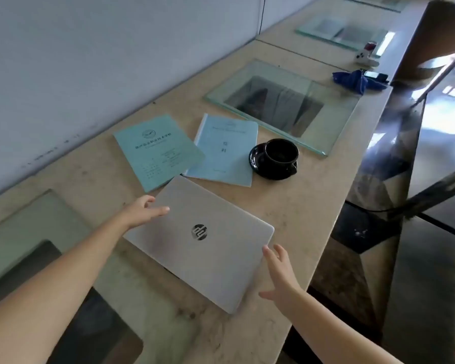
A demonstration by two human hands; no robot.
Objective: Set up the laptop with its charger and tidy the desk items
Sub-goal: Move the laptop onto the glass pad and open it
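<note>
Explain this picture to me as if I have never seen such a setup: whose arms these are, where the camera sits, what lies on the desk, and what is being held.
There is no machine here. One wide camera on a person's head looks forward and down, so the two bare arms belong to the wearer. The left hand reaches to the far corner of a closed silver laptop; the right hand spreads open at its near edge. Neither hand holds anything. The laptop lies flat on a beige desk. Behind it lie a green booklet and a blue booklet, overlapping. To their right a black cup stands on a black saucer. Further back lie a glass pane and a blue cloth. No charger shows.
</note>
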